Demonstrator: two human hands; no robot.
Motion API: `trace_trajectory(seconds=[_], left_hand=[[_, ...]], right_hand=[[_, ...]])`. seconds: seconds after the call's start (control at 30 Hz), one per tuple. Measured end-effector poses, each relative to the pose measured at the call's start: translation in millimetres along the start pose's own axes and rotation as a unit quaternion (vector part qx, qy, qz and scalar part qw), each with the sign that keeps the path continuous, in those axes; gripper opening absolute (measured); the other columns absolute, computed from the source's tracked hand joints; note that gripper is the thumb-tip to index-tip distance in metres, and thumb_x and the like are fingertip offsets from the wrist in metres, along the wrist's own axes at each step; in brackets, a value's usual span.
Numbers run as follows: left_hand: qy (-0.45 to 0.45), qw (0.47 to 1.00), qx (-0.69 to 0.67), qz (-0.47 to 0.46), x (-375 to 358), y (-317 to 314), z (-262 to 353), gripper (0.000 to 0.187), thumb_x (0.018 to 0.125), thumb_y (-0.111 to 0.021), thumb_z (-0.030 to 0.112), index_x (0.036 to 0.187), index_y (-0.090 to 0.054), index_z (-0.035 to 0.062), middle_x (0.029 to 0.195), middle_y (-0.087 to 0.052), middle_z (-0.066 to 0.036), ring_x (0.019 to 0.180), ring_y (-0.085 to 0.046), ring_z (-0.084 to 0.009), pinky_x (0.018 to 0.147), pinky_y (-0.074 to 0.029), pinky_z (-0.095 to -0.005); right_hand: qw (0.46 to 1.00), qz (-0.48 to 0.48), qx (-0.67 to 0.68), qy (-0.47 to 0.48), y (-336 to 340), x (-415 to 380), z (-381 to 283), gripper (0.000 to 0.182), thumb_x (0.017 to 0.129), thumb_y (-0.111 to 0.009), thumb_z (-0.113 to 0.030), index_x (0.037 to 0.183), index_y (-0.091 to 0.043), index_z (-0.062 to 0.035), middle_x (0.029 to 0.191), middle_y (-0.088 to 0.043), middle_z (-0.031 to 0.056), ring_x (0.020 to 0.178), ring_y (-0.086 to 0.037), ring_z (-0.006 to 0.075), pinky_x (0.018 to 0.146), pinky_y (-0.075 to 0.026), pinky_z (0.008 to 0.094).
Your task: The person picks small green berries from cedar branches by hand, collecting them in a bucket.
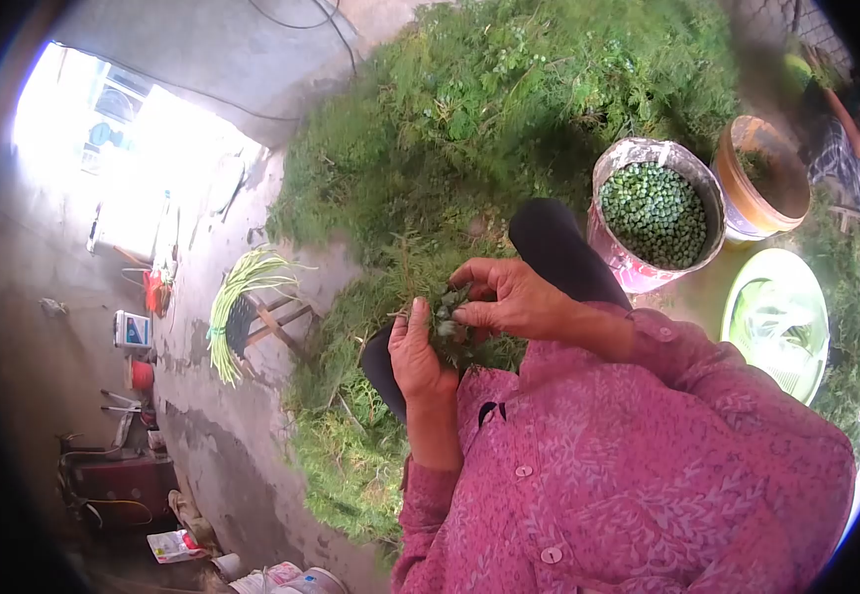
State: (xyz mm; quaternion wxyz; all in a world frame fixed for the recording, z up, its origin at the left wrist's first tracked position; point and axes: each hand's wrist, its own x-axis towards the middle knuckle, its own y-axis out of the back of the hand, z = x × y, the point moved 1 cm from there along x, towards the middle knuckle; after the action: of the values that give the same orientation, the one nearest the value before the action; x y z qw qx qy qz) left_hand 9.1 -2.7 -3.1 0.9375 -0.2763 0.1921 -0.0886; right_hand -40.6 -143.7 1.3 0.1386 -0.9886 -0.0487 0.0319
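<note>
We hold the sprig (446, 317) left of the pink bucket (615, 257), well apart from its rim; our knee (560, 243) occupies part of that gap. The sprig is dark green and leafy, its finer detail blurred. Our left hand (419, 362) and right hand (515, 299) both have fingers closed on it. Branches (430, 129) spread above and left of the pink bucket; a tan bucket (737, 201) stands just right.
</note>
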Motion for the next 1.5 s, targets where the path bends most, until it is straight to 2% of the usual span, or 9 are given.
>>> trace_trajectory(seconds=[0.1, 0.17, 0.2, 0.37, 0.67, 0.97, 1.23, 1.4, 1.5], left_hand=[[0.006, 0.999, -0.013, 0.041, 6, 12, -1, 0.011, 0.089, -0.053, 0.014, 0.094, -0.052, 0.0038, 0.079, -0.061, -0.009, 0.058, -0.057, -0.0162, 0.045, -0.046, -0.0286], [0.023, 0.991, -0.089, -0.1, 19, 38, 3, 0.017, 0.09, -0.05, 0.018, 0.081, -0.051, 0.0043, 0.066, -0.053, -0.007, 0.048, -0.045, -0.0127, 0.041, -0.036, -0.0266], [0.017, 0.998, -0.062, -0.018, 11, 24, 12, 0.018, 0.091, -0.049, 0.018, 0.078, -0.047, 0.0065, 0.06, -0.047, -0.004, 0.044, -0.037, -0.0113, 0.039, -0.029, -0.0253], [0.016, 1.0, 0.007, -0.001, 1, 11, 14, 0.013, 0.089, -0.051, 0.015, 0.081, -0.047, 0.0064, 0.06, -0.048, -0.005, 0.042, -0.038, -0.0118, 0.037, -0.03, -0.0261], [-0.005, 0.996, 0.086, 0.026, -1, -3, 9, 0.007, 0.085, -0.057, 0.009, 0.086, -0.05, 0.0068, 0.066, -0.054, -0.003, 0.043, -0.049, -0.0112, 0.034, -0.037, -0.0234], [0.011, 0.994, 0.108, 0.009, 0, -7, 10, 0.008, 0.085, -0.058, 0.012, 0.084, -0.052, 0.0068, 0.066, -0.056, -0.004, 0.045, -0.051, -0.0108, 0.034, -0.037, -0.0233], [0.145, 0.982, -0.055, -0.111, 0, 4, 1, 0.012, 0.09, -0.05, 0.017, 0.088, -0.053, 0.0056, 0.064, -0.051, -0.001, 0.043, -0.037, -0.006, 0.038, -0.031, -0.0218], [0.112, 0.946, -0.256, -0.164, -1, 1, 9, 0.019, 0.091, -0.046, 0.023, 0.084, -0.051, 0.0058, 0.06, -0.042, 0.0, 0.045, -0.035, -0.0078, 0.041, -0.028, -0.023], [0.068, 0.979, -0.143, -0.127, 3, 11, 17, 0.017, 0.087, -0.051, 0.022, 0.083, -0.052, 0.0058, 0.064, -0.044, -0.002, 0.049, -0.035, -0.0098, 0.044, -0.028, -0.0235]], right_hand=[[0.999, -0.013, 0.043, 0.005, -2, -5, -10, 0.033, 0.084, -0.054, -0.01, 0.114, -0.046, 0.0015, 0.077, -0.063, 0.0082, 0.055, -0.059, 0.0134, 0.054, -0.049, 0.0234], [0.993, -0.037, 0.101, -0.04, 4, -9, -18, 0.033, 0.083, -0.054, -0.008, 0.114, -0.047, 0.001, 0.082, -0.061, 0.0072, 0.063, -0.06, 0.0124, 0.055, -0.049, 0.0233], [0.993, -0.041, 0.104, -0.04, 11, -5, -16, 0.033, 0.083, -0.054, -0.008, 0.114, -0.047, 0.001, 0.082, -0.061, 0.0072, 0.063, -0.06, 0.0124, 0.055, -0.049, 0.0233], [0.996, -0.008, 0.089, -0.009, 30, 10, -14, 0.035, 0.08, -0.059, -0.013, 0.112, -0.05, -0.0008, 0.093, -0.057, 0.0065, 0.078, -0.059, 0.0116, 0.059, -0.049, 0.0227], [0.991, 0.056, -0.116, 0.047, 13, 21, -6, 0.048, 0.067, -0.078, -0.02, 0.104, -0.053, -0.0023, 0.082, -0.056, 0.0026, 0.07, -0.05, 0.007, 0.057, -0.043, 0.0224], [0.987, -0.011, 0.158, -0.021, 17, 24, 12, 0.036, 0.072, -0.074, -0.016, 0.098, -0.052, -0.0041, 0.079, -0.057, 0.001, 0.065, -0.055, 0.0075, 0.053, -0.044, 0.0217], [0.887, -0.087, 0.449, -0.057, 15, 17, 21, 0.015, 0.081, -0.06, -0.005, 0.094, -0.053, -0.0072, 0.086, -0.061, 0.0049, 0.073, -0.062, 0.015, 0.063, -0.052, 0.0279], [0.865, -0.087, 0.492, -0.049, 35, 16, 33, 0.013, 0.08, -0.057, -0.003, 0.092, -0.054, -0.0062, 0.089, -0.059, 0.0063, 0.07, -0.057, 0.0135, 0.058, -0.047, 0.0246], [0.869, -0.063, 0.489, -0.043, 42, 9, 20, 0.009, 0.081, -0.055, -0.006, 0.09, -0.055, -0.0056, 0.086, -0.057, 0.0073, 0.064, -0.054, 0.0121, 0.054, -0.044, 0.0232]])
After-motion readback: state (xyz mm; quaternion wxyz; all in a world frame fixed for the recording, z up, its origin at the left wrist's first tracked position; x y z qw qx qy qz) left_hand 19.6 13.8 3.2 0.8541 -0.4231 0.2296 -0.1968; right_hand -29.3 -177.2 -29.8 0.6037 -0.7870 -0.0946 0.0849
